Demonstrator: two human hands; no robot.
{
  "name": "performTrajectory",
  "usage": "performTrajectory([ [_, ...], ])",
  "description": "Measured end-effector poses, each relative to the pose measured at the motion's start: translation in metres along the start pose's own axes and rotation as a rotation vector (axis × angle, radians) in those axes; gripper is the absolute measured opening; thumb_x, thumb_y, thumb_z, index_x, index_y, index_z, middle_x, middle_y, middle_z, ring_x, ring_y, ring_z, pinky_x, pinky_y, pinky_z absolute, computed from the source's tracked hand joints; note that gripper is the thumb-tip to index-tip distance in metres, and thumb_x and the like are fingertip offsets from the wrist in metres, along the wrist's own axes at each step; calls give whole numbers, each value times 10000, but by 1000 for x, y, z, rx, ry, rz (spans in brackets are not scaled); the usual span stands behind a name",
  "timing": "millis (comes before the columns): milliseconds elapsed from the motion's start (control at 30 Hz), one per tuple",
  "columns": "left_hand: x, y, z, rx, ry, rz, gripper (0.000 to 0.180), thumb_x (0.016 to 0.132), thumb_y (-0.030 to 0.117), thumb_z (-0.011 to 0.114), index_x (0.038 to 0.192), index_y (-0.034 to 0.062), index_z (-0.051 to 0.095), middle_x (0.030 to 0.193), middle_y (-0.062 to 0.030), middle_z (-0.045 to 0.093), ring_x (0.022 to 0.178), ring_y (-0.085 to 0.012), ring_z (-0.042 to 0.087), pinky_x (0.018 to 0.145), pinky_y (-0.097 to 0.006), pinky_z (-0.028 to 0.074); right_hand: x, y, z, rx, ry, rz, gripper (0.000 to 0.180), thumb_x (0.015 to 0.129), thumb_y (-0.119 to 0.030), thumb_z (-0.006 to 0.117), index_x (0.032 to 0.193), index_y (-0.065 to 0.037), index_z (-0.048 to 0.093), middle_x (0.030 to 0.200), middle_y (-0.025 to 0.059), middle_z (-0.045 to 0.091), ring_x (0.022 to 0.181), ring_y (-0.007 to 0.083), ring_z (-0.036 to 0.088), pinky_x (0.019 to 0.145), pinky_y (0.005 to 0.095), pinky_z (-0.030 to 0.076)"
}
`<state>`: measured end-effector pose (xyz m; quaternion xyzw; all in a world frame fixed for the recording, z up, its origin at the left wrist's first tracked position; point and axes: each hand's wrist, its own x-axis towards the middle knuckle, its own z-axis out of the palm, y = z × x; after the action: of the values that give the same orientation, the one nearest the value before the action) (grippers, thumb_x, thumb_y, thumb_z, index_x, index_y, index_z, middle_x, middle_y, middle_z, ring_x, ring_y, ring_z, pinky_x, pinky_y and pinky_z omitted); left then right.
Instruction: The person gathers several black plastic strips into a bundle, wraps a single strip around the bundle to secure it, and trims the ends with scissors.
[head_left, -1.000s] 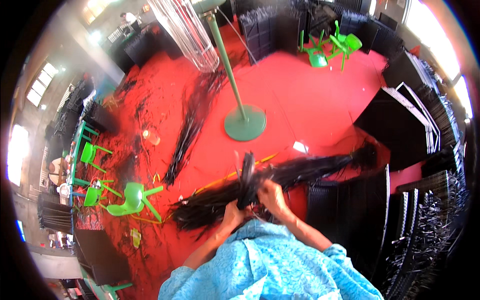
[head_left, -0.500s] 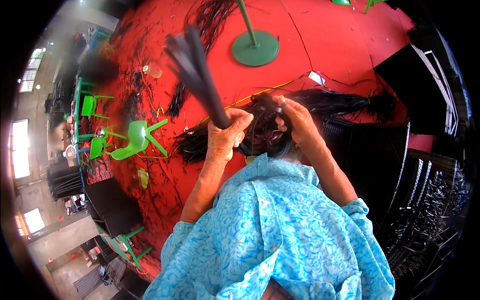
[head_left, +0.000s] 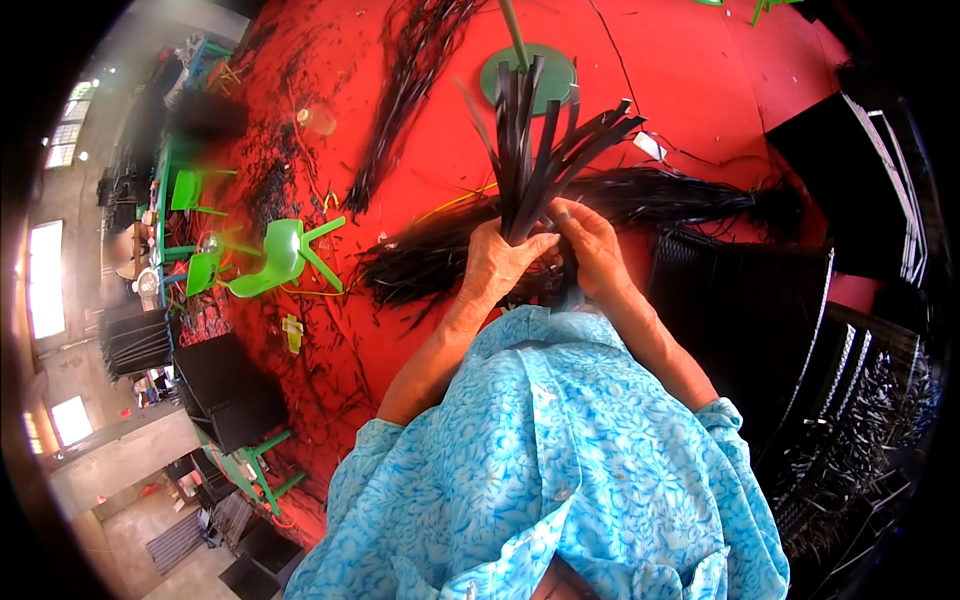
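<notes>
A bundle of flat black strips (head_left: 518, 140) stands up from my left hand (head_left: 495, 262), its upper ends fanned out. The fingers of that hand are wrapped round its lower part. Close beside it, my right hand (head_left: 597, 250) has thumb and fingers closed at the bundle's right edge. It pinches black strip there, though the fingertips are partly hidden. Below both hands more dark strip shows above the blue patterned shirt (head_left: 540, 410). Beyond them a long pile of loose black strips (head_left: 670, 195) lies across the red floor.
A round green stand base (head_left: 490, 80) with a pole is ahead. Another strand of strips (head_left: 405, 100) lies to its left. A green chair (head_left: 280, 258) is tipped over at left. Black woven panels (head_left: 740, 320) stand close on my right. A bottle (head_left: 318, 121) lies on the floor.
My left hand has moved right with the bundle, which has swung from a leftward tilt to nearly upright and spread. The right hand has come close against it.
</notes>
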<state>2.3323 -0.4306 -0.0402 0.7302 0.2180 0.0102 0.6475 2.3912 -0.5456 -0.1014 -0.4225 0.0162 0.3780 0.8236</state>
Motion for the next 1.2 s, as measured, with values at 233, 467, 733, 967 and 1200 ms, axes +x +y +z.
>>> performTrajectory([
  [233, 7, -27, -3, 25, 89, 46, 234, 669, 175, 714, 765, -2, 594, 568, 4, 533, 509, -58, 496, 474, -198, 405, -8, 6, 13, -278, 96, -103, 205, 868, -233, 493, 978, -61, 508, 647, -23, 512, 522, 39, 450, 442, 166, 357],
  [467, 1, -17, -38, 190, -190, -182, 182, 654, 120, 628, 805, 34, 574, 579, -17, 533, 454, -95, 483, 423, -233, 364, -10, 23, 6, -661, 49, -376, 191, 754, 14, 516, 936, -34, 548, 738, 63, 539, 563, 105, 507, 512, 228, 423],
  [733, 13, -38, -58, 854, 214, 260, 318, 647, 204, 635, 908, 35, 569, 758, -166, 606, 744, -325, 594, 643, -372, 457, -18, 5, 14, -762, 9, -142, 173, 775, -52, 560, 945, -24, 549, 713, 78, 561, 582, 135, 525, 522, 245, 425],
  [967, 25, -27, -103, -22, 652, -36, 250, 745, 275, 643, 708, 45, 551, 499, -16, 476, 372, -98, 411, 351, -263, 315, -21, -12, -13, -194, 31, 31, 175, 863, -222, 481, 882, -53, 518, 581, -6, 463, 485, 61, 402, 439, 190, 325],
  [1200, 4, -16, -67, -503, 168, -199, 123, 749, 129, 637, 718, 46, 552, 443, 49, 349, 320, -46, 293, 331, -207, 247, -17, -9, -13, 138, 109, 53, 249, 855, -259, 503, 968, -37, 512, 659, 23, 497, 535, 110, 486, 426, 221, 370],
])
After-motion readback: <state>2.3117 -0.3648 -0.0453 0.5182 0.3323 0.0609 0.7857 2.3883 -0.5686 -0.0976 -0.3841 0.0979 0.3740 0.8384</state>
